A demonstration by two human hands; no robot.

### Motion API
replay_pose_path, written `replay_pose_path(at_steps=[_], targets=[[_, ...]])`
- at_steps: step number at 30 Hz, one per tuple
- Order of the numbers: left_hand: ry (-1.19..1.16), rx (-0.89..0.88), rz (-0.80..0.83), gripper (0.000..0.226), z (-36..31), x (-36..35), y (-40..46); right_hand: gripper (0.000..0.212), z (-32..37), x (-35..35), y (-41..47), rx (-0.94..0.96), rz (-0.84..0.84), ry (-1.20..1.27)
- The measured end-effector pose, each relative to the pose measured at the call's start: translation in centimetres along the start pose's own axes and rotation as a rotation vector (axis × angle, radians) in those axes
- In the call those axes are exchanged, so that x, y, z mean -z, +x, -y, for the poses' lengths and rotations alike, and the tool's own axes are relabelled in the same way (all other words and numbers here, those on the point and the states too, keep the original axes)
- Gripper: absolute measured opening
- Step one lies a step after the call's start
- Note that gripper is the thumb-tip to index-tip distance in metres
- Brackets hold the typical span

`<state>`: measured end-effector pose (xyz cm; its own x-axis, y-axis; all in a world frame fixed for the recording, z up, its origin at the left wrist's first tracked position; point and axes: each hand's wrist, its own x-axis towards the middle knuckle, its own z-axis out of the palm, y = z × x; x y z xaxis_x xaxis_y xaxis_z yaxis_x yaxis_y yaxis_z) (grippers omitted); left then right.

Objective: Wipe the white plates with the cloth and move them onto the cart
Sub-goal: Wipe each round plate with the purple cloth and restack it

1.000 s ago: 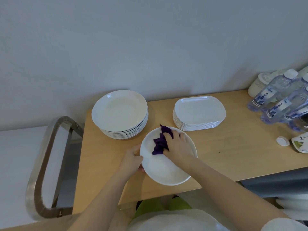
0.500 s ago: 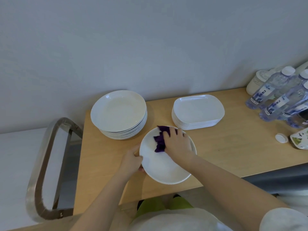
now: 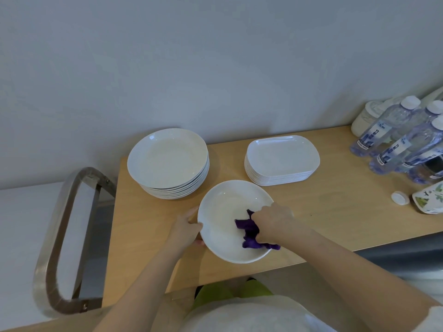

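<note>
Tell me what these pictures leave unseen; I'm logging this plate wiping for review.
- Head view: right hand covers part of the purple cloth, so its fingers' lie is hidden.
- Water bottles: cut by the right edge; labels too small.
- Cart: only its metal handle shows; shelf unseen.

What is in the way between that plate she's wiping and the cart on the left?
Nothing visible. The round plate sits near the table's front edge, and bare tabletop runs from it to the cart handle. The plate stack stands farther back, off that path.
</note>
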<state>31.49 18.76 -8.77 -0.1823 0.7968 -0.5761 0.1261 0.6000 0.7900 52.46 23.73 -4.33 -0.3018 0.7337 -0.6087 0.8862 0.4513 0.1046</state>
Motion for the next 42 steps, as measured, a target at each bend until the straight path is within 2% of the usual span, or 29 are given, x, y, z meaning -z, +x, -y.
replay_pose_path(at_steps=[5, 8, 12, 13, 16, 19, 24, 29, 33, 38, 42], targets=[[0.102, -0.001, -0.002, 0.061, -0.2, 0.0, 0.2, 0.026, -1.3, 0.8, -0.8, -0.091, -0.041, -0.213], [0.2, -0.041, -0.018, 0.058, -0.1, 0.1, 0.2, 0.008, -4.7, 1.8, -1.7, -0.196, -0.131, -0.013], [0.277, -0.063, -0.043, 0.049, 0.6, 0.4, 0.3, 0.005, -9.5, 0.9, -2.4, -0.318, -0.193, 0.234], [0.276, -0.051, -0.062, 0.045, 0.8, 0.4, 0.3, 0.012, -10.4, 0.3, -2.3, -0.342, -0.188, 0.27], [0.187, -0.013, -0.157, 0.031, 0.9, 0.9, 0.2, 0.025, -11.8, -1.7, -1.9, -0.393, -0.192, 0.353], [0.107, -0.007, -0.291, 0.022, 0.7, 2.1, 0.3, 0.033, -11.8, -3.9, -1.3, -0.418, -0.184, 0.319], [0.02, -0.085, -0.494, 0.019, -0.3, 4.2, 0.5, 0.037, -11.1, -5.8, -1.2, -0.439, -0.257, 0.38], [-0.058, -0.192, -0.712, 0.025, -1.8, 6.7, 0.0, 0.033, -10.2, -4.0, -1.5, -0.447, -0.148, 0.369], [-0.076, -0.229, -0.776, 0.034, -3.2, 9.4, 0.0, 0.023, -7.7, -0.1, -1.0, -0.359, -0.36, 0.347], [-0.076, -0.231, -0.816, 0.046, -4.5, 12.3, 1.1, 0.029, -2.5, 4.7, 1.2, -0.052, -0.561, 0.654], [-0.024, -0.182, -0.74, 0.047, -5.0, 13.1, 2.7, 0.028, 2.4, 7.9, 4.5, 0.039, -0.594, 0.843]])
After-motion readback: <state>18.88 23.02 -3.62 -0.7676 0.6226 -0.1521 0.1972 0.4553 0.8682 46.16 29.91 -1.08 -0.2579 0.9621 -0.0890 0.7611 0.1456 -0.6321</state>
